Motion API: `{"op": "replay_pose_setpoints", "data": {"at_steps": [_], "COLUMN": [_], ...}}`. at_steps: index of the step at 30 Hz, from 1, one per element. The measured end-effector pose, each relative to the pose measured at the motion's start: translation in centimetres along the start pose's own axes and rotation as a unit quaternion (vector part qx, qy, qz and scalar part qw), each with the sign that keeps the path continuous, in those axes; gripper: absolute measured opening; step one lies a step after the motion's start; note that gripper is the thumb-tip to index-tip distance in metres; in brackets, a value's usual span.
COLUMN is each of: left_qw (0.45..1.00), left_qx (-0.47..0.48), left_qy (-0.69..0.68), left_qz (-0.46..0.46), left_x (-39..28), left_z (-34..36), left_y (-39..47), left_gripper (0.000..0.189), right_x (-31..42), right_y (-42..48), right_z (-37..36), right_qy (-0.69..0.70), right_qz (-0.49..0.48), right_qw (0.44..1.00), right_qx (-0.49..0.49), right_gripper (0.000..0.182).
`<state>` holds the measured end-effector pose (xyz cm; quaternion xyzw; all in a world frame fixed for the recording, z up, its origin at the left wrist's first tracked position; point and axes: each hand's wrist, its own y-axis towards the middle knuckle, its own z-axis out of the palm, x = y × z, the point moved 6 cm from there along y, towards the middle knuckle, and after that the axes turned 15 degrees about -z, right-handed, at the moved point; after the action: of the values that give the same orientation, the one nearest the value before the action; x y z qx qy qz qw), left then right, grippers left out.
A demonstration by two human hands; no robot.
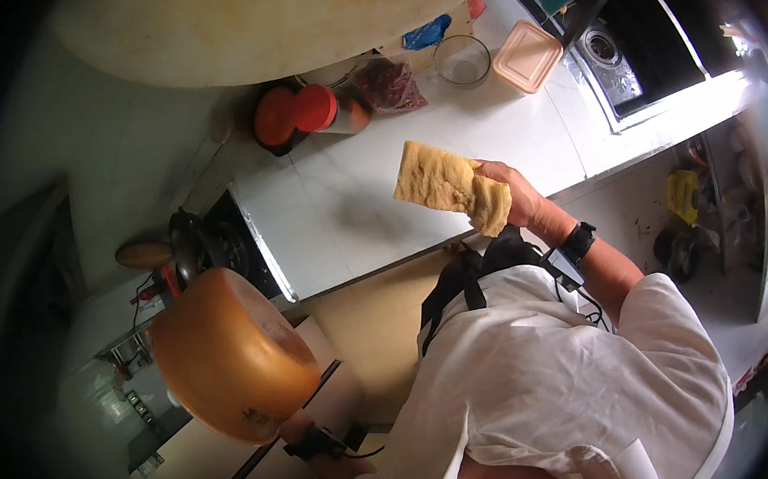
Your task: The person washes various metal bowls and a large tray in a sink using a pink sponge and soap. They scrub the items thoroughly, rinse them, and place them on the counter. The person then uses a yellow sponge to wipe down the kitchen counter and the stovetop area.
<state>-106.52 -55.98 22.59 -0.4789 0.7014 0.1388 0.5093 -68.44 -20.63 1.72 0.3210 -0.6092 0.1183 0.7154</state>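
Note:
My left hand (295, 424) holds up an orange metal pot (225, 357), tilted so that its outer wall and scuffed grey base show. The fingers are mostly hidden behind the pot; only part of the hand near the wrist is visible. My right hand (515, 190) grips a folded yellow cloth (436, 176), bunched at the near end, above the front of the white tiled counter (329, 223). Pot and cloth are well apart. Both wrists wear black straps with cables.
Red-lidded jars (315, 108), a plastic bag of dark red contents (390, 87), a glass bowl (462, 62) and a pink lidded container (527, 56) line the counter's back. A sink (627, 82) lies right, a stove (240, 243) left. A large pale curved surface (262, 28) blocks the top.

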Motion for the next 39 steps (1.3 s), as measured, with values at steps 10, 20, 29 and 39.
{"op": "replay_pose_setpoints", "data": {"at_steps": [10, 20, 29, 39], "left_qw": [1.0, 0.975, 0.89, 0.919], "left_qx": [0.016, 0.159, 0.203, 0.182], "left_qy": [-0.021, -0.131, -0.269, -0.232], "left_qz": [-0.01, -0.087, -0.306, -0.26], "left_x": [-1.5, -0.9, 2.3, 2.9], "left_z": [0.9, 9.2, 15.6, 12.6], "left_y": [-2.2, -2.4, 0.9, 5.7], "left_gripper": [0.047, 0.047, 0.044, 0.038], "right_x": [3.5, 10.0, 4.7, 2.5], "right_y": [1.8, 5.6, 2.0, -0.5], "right_z": [4.1, 14.1, 18.0, 12.6], "right_qy": [0.418, 0.327, 0.226, 0.146], "right_qz": [0.204, 0.048, 0.118, 0.167], "right_qw": [0.878, 0.944, 0.959, 0.943], "right_qx": [-0.114, 0.008, 0.127, 0.247], "right_gripper": [0.056, 0.07, 0.042, 0.032]}}
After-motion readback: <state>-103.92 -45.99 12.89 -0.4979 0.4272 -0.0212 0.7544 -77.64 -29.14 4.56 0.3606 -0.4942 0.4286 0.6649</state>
